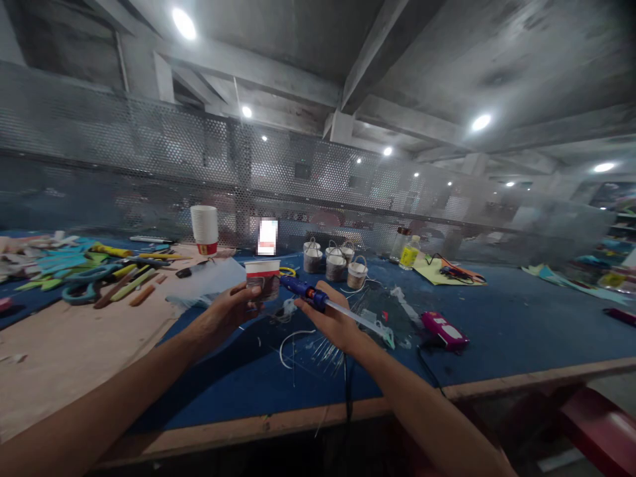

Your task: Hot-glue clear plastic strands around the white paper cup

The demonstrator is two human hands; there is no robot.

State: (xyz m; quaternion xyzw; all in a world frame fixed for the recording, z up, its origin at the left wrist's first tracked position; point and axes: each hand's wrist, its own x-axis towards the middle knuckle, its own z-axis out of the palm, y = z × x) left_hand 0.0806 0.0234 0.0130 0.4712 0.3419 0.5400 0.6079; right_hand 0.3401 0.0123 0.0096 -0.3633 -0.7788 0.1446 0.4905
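Observation:
My left hand point(237, 306) grips a paper cup point(262, 279) with a white rim, a red band and a grey-brown wrapped lower part. In my right hand point(332, 319) is a blue hot glue gun point(307, 291), its nozzle pointing left close to the cup's side. A long clear glue stick point(360, 320) sticks out of the gun's back end toward the lower right. Whether the nozzle touches the cup I cannot tell. Beyond my hands stand several small wrapped cups with handles point(336, 265). Loose clear strands point(328, 354) lie on the blue table covering below.
A stack of white paper cups point(205, 226) and a lit phone point(267, 236) stand at the back. Scissors point(88, 283), pens and paper scraps crowd the left. To the right are a yellow-labelled bottle point(409, 254), yellow paper point(447, 273) and a magenta box point(444, 330). A perforated metal screen point(298, 179) closes the far side.

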